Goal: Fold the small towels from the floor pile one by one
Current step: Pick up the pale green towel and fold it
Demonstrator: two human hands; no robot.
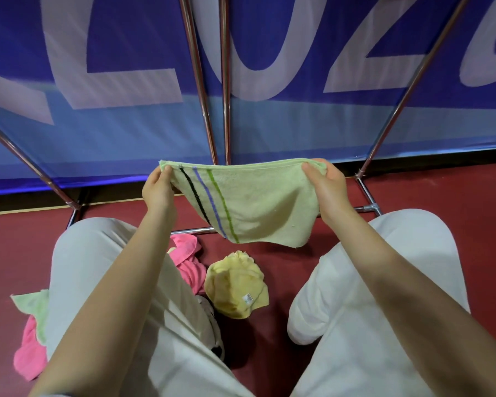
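Pale green terry with three stripes down one side (black, blue, green), that's the towel (249,202) they've got up in the air right now, stretched between both hands out in front of their knees. It looks already doubled over along the top edge, so I'd guess we're mid-fold, with the lower part hanging loose and sagging to a point.

What could go sideways: that hanging bottom edge isn't level, the right corner droops lower than the striped side. If they bring the ends together like this, the fold will probably come out crooked. It's also only held by the two top corners, so if either pinch slips, the thing drops straight onto the floor pile below and they'd have to start over.

Hands: the left hand (158,187) is pinching the top-left corner, thumb on the near side, fingers curled behind the cloth. The right hand (328,186) is clamped on the top-right corner the same way, thumb pressed across the front. Neither one is open at all, both closed tight on fabric and held well apart.

Down on the red floor (441,190) between the knees there's a crumpled yellow towel (236,285) and a pink towel (188,262) just beside it, still waiting. Another green-and-pink bunch (30,336) sits outside the left leg; can't tell if that's folded or not.
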